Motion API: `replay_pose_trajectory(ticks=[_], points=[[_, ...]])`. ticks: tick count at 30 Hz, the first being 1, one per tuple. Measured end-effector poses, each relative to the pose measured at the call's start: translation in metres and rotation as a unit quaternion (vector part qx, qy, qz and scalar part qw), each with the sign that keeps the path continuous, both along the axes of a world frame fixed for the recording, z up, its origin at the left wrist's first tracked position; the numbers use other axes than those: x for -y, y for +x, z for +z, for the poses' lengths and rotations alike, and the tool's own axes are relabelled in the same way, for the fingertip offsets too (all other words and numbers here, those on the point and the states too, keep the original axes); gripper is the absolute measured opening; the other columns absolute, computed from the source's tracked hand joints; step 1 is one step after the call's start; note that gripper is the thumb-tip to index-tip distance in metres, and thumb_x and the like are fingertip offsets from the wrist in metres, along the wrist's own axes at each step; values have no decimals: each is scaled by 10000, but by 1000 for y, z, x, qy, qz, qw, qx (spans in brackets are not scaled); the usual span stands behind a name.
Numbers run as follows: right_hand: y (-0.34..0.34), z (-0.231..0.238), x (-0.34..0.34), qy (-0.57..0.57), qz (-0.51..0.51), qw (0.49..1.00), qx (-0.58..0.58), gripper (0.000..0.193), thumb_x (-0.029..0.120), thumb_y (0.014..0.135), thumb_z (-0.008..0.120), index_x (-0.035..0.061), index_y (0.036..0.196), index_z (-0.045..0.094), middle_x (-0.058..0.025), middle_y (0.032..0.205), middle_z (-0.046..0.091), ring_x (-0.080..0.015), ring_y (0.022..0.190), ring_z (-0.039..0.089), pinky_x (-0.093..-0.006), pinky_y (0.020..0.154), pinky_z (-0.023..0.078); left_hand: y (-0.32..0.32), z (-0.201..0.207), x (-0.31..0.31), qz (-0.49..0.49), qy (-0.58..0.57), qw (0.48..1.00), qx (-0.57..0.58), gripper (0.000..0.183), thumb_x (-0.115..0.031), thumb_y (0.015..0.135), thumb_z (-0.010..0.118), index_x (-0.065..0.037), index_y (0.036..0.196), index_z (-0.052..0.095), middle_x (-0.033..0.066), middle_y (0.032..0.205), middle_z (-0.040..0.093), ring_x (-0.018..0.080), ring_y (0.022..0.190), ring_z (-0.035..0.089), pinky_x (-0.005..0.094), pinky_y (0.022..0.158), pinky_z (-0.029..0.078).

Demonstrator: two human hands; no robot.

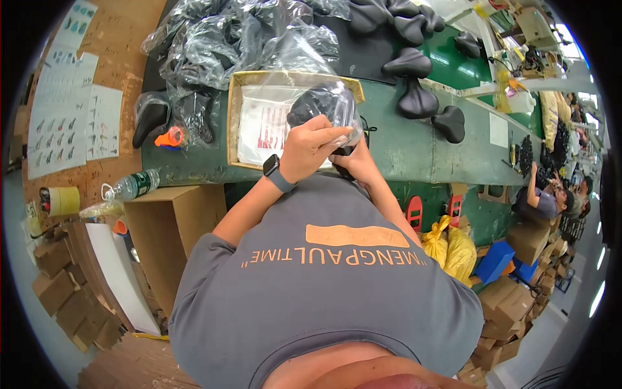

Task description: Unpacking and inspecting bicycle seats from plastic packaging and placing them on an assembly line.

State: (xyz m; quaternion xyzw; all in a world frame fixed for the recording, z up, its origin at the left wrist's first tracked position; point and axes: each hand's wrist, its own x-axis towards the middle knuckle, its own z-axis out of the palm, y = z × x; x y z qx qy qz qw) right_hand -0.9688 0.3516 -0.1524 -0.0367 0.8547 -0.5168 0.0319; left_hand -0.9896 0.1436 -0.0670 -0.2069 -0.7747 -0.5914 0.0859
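Observation:
Close in front of my body I hold a black bicycle saddle partly covered by a clear plastic bag. The fingers of my left hand are closed in a pinch on the bag's film. My right hand grips the dark lower end of the saddle; some of its fingers are hidden behind it. Both hands are at the near right part of an open cardboard box, which has white printed sheets inside. A dark watch is on my left wrist.
Bagged saddles are heaped beyond the box; bare black saddles lie right. An orange tape dispenser and plastic bottle are at the left. An empty carton stands below the bench edge. Another person works far right.

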Motion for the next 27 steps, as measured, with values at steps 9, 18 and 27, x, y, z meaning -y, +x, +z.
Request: replay_pose_trajectory(ticks=[9, 18, 27], points=[[-12, 0, -126, -555, 38, 749, 359, 602, 256, 1088, 628, -11, 1582, 411, -254, 1394, 650, -263, 932, 756, -330, 731, 650, -88, 14, 28, 243, 7, 969, 34, 189, -68, 1054, 663, -3, 1169, 798, 51, 1014, 782, 148, 1006, 700, 292, 916, 532], [-53, -120, -323, -476, -285, 792, 253, 674, 175, 1028, 717, 8, 1584, 374, -198, 1262, 700, -277, 949, 754, -395, 795, 665, -139, 95, 52, 466, 157, 869, -45, 238, -132, 1087, 637, 1, 1256, 737, 13, 959, 690, 85, 793, 597, 261, 734, 554], [-209, -227, -407, -518, -390, 688, 326, 361, 128, 778, 676, 33, 1120, 609, -150, 1183, 641, -358, 1091, 663, -580, 989, 555, -71, -68, -77, 224, -17, 950, 215, 185, -138, 1049, 724, -15, 1180, 767, 22, 1007, 752, 98, 906, 675, 272, 794, 545]])
